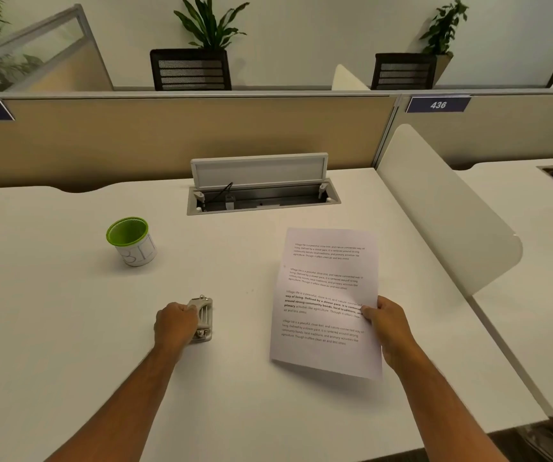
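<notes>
A printed sheet of paper (pixel 326 301) with several paragraphs of text hangs slightly above the white desk (pixel 68 328), casting a shadow under its near edge. My right hand (pixel 390 328) pinches its right edge, thumb on top. On the desk to the left lies a small metal hole punch (pixel 204 320). My left hand (pixel 175 326) grips it from the left side, fingers curled over its top.
A green-rimmed cup (pixel 131 240) wrapped in white paper stands at the left middle. An open cable tray (pixel 263 198) with a raised lid sits at the desk's back. A white divider panel (pixel 448 208) borders the right side, a tan partition (pixel 168 138) the back.
</notes>
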